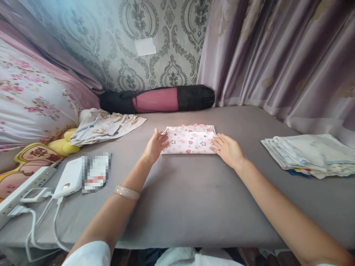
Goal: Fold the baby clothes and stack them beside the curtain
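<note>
A folded cloth (190, 142), white-pink with small red and pink prints, lies on the grey surface in front of me. Its layers are folded into a wide rectangle, with a ruffled edge showing at the back. My left hand (155, 145) rests at the cloth's left end, fingers stretched out and touching it. At the right end, my right hand (227, 148) lies with its fingers spread over the cloth's edge. Neither hand is wrapped around anything. A pale bangle (127, 192) circles my left wrist.
To the right is a stack of folded cloths (310, 153). A crumpled printed garment (104, 125) lies at the left, near a yellow plush toy (65, 145). A power bank (70, 176) and power strip (30, 186) trail cables. A black-and-maroon rolled bag (156, 99) lies along the wall.
</note>
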{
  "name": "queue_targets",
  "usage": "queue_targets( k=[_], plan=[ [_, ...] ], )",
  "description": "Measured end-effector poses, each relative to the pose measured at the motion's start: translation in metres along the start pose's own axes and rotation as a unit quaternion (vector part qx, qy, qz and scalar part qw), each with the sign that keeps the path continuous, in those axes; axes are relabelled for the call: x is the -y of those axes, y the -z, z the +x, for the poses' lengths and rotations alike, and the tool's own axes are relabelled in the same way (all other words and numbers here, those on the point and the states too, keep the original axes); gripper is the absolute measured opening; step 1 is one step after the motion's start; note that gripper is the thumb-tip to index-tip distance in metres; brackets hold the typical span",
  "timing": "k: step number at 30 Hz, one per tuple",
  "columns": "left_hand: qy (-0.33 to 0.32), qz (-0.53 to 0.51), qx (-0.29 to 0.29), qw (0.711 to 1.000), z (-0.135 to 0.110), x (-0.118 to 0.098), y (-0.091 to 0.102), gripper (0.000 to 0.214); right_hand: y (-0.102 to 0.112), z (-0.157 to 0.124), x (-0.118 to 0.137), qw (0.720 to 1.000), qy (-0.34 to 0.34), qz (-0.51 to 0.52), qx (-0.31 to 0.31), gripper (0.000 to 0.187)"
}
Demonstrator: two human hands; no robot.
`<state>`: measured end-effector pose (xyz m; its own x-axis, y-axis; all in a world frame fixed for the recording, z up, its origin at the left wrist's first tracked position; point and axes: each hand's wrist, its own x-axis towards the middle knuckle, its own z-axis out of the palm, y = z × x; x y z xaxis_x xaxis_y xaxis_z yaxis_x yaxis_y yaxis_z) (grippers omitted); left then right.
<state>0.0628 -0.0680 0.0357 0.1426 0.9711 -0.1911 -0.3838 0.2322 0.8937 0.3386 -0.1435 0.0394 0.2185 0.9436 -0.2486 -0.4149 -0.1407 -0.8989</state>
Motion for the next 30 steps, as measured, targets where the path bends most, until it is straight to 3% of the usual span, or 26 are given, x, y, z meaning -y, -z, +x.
queue_targets(
  k=[14, 24, 30],
  plan=[
    [-0.007, 0.005, -0.026, 1.0, 0.058, 0.005, -0.016, 0.06, -0.009, 0.064, 0.004, 0.996, 0.024, -0.09, 0.007, 0.062],
    [-0.022, 0.017, -0.043, 0.999, 0.081, 0.014, -0.02, 0.057, -0.01, 0.099, 0.003, 0.981, 0.031, -0.191, 0.01, 0.066],
    [-0.038, 0.053, -0.055, 0.996, 0.098, 0.024, -0.016, 0.055, -0.007, 0.111, -0.002, 0.992, 0.023, -0.125, -0.01, 0.061]
  ],
)
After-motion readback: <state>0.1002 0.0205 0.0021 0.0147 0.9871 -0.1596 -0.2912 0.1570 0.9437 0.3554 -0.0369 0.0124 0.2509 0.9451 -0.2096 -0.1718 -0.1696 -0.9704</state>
